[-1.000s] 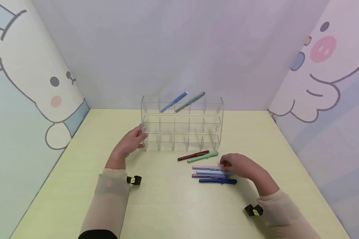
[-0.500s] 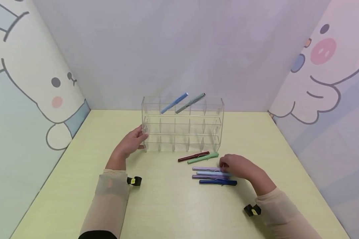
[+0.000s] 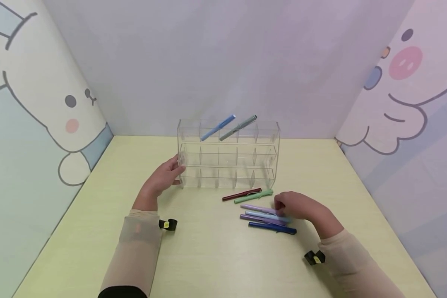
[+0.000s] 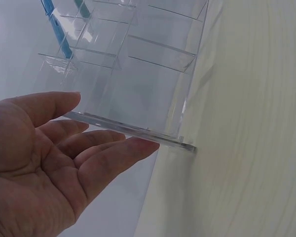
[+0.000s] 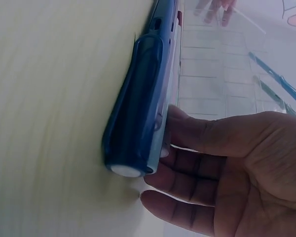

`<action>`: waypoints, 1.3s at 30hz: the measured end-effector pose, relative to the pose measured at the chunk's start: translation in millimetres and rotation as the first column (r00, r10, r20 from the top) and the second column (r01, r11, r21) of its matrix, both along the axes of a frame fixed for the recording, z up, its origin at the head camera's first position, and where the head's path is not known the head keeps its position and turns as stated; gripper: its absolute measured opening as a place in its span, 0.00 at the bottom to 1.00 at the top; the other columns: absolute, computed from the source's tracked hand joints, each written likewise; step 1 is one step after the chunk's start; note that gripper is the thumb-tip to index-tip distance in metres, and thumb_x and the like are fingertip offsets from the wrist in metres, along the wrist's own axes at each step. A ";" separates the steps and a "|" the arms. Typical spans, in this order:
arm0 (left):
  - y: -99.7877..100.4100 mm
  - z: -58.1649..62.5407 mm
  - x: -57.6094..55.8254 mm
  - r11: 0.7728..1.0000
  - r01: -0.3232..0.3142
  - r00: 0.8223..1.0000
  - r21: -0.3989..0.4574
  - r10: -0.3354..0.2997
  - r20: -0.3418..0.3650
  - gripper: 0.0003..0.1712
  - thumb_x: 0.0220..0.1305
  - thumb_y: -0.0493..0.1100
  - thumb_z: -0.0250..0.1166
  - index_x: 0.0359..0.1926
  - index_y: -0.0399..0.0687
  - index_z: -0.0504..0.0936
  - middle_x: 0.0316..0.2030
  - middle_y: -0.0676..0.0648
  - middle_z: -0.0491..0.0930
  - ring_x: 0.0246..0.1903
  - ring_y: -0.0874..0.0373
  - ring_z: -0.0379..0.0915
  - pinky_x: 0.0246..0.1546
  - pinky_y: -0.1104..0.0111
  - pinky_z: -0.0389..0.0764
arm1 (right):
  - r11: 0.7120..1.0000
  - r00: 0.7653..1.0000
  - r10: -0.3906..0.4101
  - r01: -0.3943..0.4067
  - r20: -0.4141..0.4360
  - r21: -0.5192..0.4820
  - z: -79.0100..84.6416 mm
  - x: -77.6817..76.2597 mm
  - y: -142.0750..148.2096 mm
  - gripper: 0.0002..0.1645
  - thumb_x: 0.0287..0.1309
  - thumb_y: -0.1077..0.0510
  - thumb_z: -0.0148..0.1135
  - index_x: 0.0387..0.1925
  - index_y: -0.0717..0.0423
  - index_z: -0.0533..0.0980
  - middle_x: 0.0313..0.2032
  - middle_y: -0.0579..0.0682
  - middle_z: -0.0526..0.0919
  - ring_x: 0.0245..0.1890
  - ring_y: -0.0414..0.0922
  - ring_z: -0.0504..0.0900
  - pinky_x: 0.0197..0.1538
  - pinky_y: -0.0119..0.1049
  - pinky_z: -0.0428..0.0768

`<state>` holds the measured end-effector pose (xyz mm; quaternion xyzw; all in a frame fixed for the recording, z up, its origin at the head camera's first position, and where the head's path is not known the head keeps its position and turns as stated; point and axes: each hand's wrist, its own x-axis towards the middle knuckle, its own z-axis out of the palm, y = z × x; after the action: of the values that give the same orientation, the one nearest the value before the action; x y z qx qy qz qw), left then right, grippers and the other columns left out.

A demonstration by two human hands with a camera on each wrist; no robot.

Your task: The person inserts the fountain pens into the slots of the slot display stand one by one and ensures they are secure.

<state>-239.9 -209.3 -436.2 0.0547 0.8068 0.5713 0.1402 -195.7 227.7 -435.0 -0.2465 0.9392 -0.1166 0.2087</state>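
A clear acrylic pen rack [image 3: 227, 159] with three tiers of compartments stands at the back of the table. My left hand [image 3: 164, 174] holds its left side panel, thumb on the inner face and fingers along the outer one. At the right, my right hand [image 3: 299, 205] pinches the cap end of a lavender pen [image 3: 258, 208] between thumb and fingers. Directly in front of that pen lie a light blue pen [image 3: 260, 215], a purple pen [image 3: 258, 218] and a dark blue pen [image 3: 272, 228], side by side. The dark blue pen's cap fills much of the right wrist view.
A blue pen [image 3: 217, 128] and a grey-green pen [image 3: 238, 128] lean in the rack's top tier. Between rack and right hand lie a dark red pen [image 3: 242, 194] and a green pen [image 3: 254, 196]. Printed wall panels [image 3: 223, 62] enclose the table's back and sides.
The four-pen row by my right hand has turned slightly, left ends swinging away and right ends nearer. My right hand has barely moved; the left hand keeps its hold on the rack.
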 end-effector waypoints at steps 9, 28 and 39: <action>1.3 1.9 0.8 1.000 -0.004 1.000 -0.001 0.004 -0.008 0.37 0.77 0.50 0.50 0.79 0.63 0.43 0.75 0.43 0.56 0.72 0.44 0.55 0.61 0.48 0.75 | 1.000 0.999 0.004 -0.003 0.035 -0.031 -0.1 1.8 0.9 0.08 0.62 0.62 0.64 0.28 0.46 0.76 0.26 0.40 0.75 0.27 0.40 0.71 0.30 0.34 0.72; 0.4 2.2 1.4 1.000 0.002 1.000 0.021 -0.002 0.000 0.38 0.77 0.49 0.50 0.79 0.62 0.42 0.75 0.42 0.55 0.73 0.44 0.54 0.60 0.48 0.76 | 0.955 0.994 -0.086 0.100 0.062 -0.280 5.5 -1.7 18.1 0.09 0.71 0.51 0.56 0.49 0.46 0.76 0.30 0.47 0.81 0.31 0.47 0.80 0.29 0.36 0.76; 0.6 1.3 0.8 1.000 -0.004 1.000 0.001 0.004 0.012 0.38 0.77 0.50 0.50 0.79 0.64 0.42 0.75 0.43 0.56 0.71 0.43 0.56 0.62 0.47 0.74 | 0.838 0.982 -0.181 0.182 0.052 -0.514 7.0 -6.7 17.2 0.14 0.70 0.44 0.55 0.45 0.46 0.79 0.25 0.49 0.80 0.29 0.50 0.81 0.31 0.39 0.78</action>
<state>-239.2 -208.7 -434.9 0.0498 0.8059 0.5721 0.1440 -202.4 245.0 -428.1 -0.2032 0.8923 -0.3836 0.1237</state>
